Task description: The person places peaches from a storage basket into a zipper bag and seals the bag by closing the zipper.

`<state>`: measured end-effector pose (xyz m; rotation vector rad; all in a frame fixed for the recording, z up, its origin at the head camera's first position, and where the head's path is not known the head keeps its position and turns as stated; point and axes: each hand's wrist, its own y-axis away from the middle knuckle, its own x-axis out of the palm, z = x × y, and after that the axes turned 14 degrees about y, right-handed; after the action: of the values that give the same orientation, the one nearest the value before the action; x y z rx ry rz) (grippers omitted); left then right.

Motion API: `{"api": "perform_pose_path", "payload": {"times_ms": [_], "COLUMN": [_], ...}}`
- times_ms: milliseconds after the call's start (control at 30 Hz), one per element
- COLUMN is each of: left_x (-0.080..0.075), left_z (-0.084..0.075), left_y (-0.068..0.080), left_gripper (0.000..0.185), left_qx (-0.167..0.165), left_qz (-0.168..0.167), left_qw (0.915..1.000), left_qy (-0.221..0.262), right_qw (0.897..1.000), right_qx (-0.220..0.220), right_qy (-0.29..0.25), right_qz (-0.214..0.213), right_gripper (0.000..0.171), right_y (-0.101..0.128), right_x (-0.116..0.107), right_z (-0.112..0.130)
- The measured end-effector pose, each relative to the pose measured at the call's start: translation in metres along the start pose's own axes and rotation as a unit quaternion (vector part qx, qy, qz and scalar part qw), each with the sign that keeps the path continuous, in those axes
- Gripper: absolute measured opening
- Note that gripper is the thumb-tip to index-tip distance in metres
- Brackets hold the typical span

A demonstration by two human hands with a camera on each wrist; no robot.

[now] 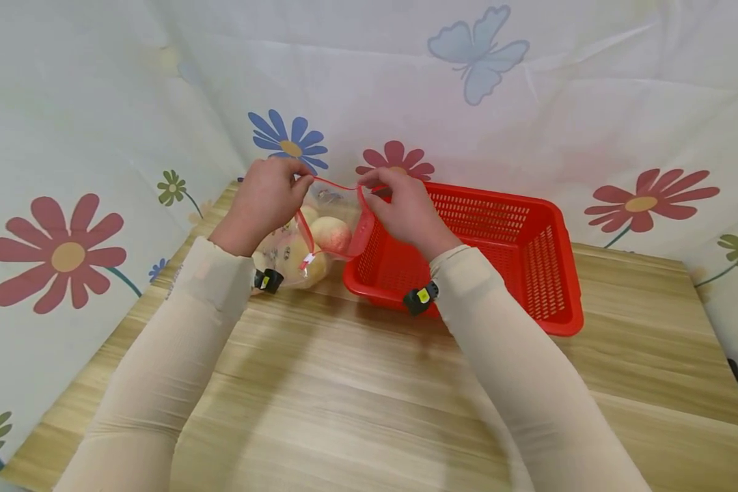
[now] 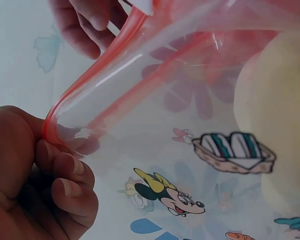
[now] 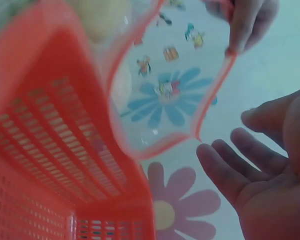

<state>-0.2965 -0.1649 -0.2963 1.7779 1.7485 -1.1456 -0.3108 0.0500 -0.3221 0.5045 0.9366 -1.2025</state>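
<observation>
A clear zip bag with a red zip rim and cartoon prints has its mouth spread wide. Round pale-yellow and pink fruits that look like peaches lie inside it. My left hand pinches the rim at the bag's left corner, thumb against curled fingers. At the opposite corner is my right hand; in the right wrist view its thumb and fingers stand apart, fingertips right beside the rim. Whether they touch the rim I cannot tell. A white slider sits on the near zip edge.
A red plastic basket with slotted walls stands right of the bag, partly under my right hand and forearm. Both rest on a wooden table. Behind rises a white cloth printed with flowers and a butterfly.
</observation>
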Motion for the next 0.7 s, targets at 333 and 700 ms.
{"api": "perform_pose_path", "payload": {"times_ms": [333, 700], "left_x": [0.0, 0.005], "left_z": [0.002, 0.002], "left_y": [0.001, 0.002], "left_gripper": [0.029, 0.029], "left_qx": [0.01, 0.019], "left_qz": [-0.001, -0.005], "left_qw": [0.9999, 0.9998], "left_qy": [0.0, 0.004], "right_qw": [0.997, 0.993], "right_qx": [-0.005, -0.018], "right_qy": [0.036, 0.104], "right_qz": [0.073, 0.05], "right_gripper": [0.038, 0.034], "right_y": [-0.028, -0.048], "right_x": [-0.003, 0.015], "right_z": [0.0, -0.003]}}
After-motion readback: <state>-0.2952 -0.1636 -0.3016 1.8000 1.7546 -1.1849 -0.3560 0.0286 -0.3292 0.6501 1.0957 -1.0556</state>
